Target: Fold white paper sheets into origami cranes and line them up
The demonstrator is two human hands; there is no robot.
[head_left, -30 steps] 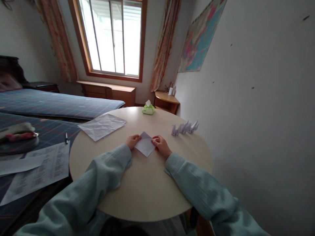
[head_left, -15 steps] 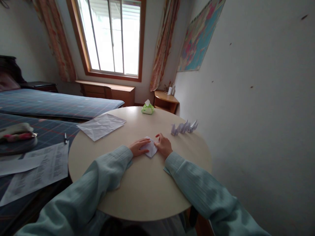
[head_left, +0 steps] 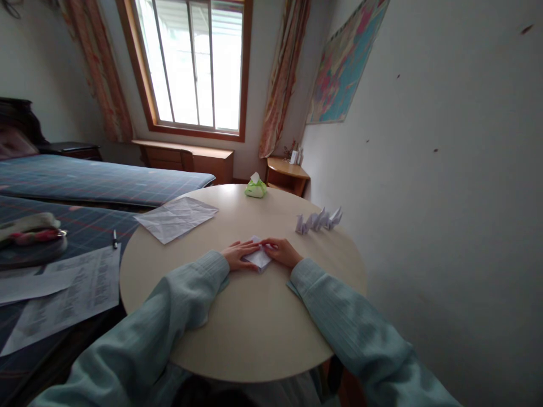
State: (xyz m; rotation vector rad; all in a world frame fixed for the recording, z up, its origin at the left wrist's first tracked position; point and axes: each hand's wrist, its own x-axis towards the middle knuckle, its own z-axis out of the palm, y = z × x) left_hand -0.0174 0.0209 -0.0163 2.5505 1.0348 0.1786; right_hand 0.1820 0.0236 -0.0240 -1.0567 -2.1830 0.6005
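A small white folded paper (head_left: pixel 258 258) lies on the round beige table (head_left: pixel 254 333) in front of me. My left hand (head_left: pixel 238 255) lies flat on its left part with the fingers stretched out. My right hand (head_left: pixel 283 251) rests on its right edge, fingers extended along the upper fold and pressing it down. Both sleeves are pale green. Much of the paper is hidden under the two hands.
A row of small folded paper figures (head_left: pixel 319 220) stands at the table's right. A creased white sheet (head_left: pixel 175 217) lies at the left, a green tissue pack (head_left: pixel 255 188) at the far edge. Printed papers (head_left: pixel 63 294) and a pen (head_left: pixel 114 239) lie on the bed to the left.
The diamond-shaped paper was held at its two side corners; it has since been folded smaller, and both hands now lie flat on it, the right fingers sliding left along the fold.
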